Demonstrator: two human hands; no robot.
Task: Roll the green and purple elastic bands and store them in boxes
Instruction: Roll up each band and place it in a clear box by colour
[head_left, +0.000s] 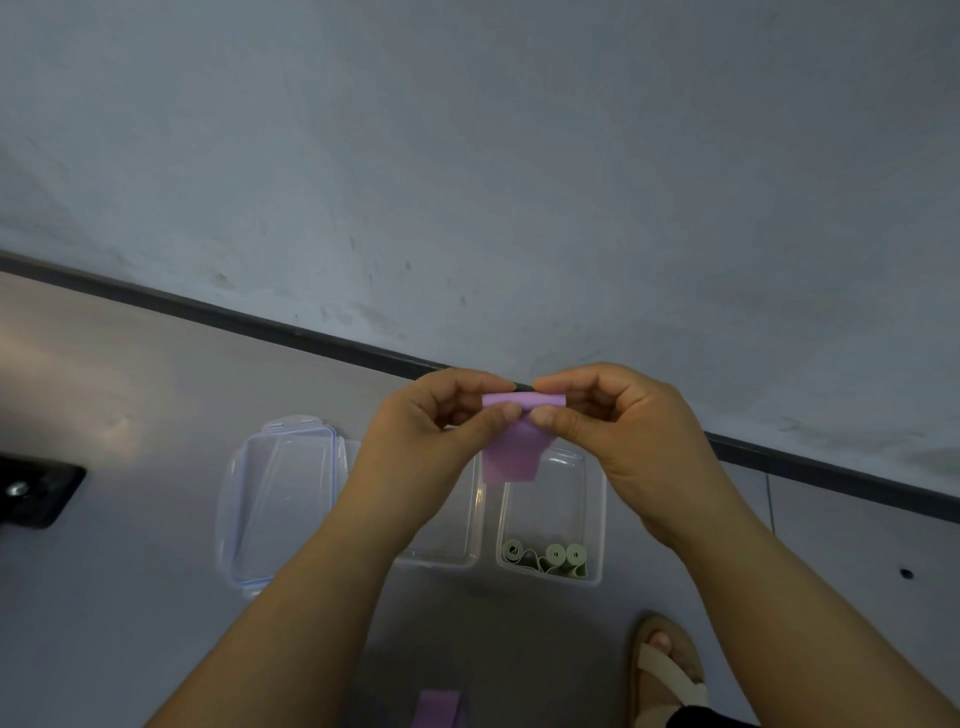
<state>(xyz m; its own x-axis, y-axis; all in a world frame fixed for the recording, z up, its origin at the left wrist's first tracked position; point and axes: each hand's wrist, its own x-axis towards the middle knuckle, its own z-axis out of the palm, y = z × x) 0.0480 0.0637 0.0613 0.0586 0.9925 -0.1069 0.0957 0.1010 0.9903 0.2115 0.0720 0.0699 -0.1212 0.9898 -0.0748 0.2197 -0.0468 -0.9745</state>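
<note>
Grey wall (519, 156) fills the upper frame, with pale floor (130, 597) below it. At centre the left hand (431, 431) and right hand (623, 431) meet, each pinching the rolled top of a purple band (514, 447) whose loose end hangs down. Beneath them on the floor sit a clear lid (280, 499) at left, a middle box (457, 540), and a right box (592, 499) holding green rolls (556, 558). A sandalled foot (670, 670) shows lower right, and a purple strip (439, 709) at bottom centre.
</note>
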